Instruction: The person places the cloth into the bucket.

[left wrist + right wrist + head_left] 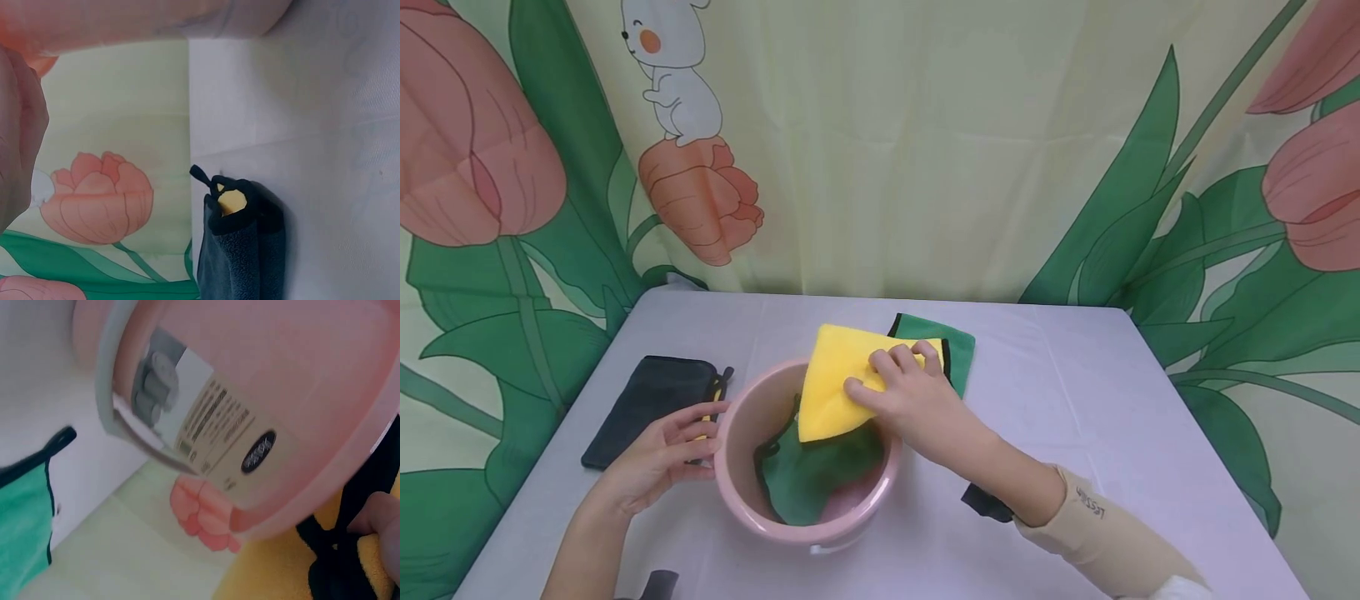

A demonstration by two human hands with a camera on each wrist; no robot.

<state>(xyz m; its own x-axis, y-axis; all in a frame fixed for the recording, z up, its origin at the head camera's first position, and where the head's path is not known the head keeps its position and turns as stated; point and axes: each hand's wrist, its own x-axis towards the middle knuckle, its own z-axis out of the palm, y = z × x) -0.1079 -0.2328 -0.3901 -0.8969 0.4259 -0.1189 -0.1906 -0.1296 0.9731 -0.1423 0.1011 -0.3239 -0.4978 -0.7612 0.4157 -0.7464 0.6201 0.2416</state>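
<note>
And here the yellow cloth (838, 375) is held aloft over the mouth of the pink bucket (739, 454), its black-trimmed border pinched between the curled fingers and thumb of the right hand (917, 392)! Inside the bucket, a green cloth (812, 479) is seen crumpled against the wall. The bucket's left side is being touched by the left hand (658, 454), fingers extended, nothing gripped. Towards the left edge of the table (1045, 375), a dark folded cloth (651, 408) is laid, yellow glimpsed within its fold. Nearer the far edge, behind the bucket, a second green cloth (964, 346) is partly covered from view by the yellow one.
</note>
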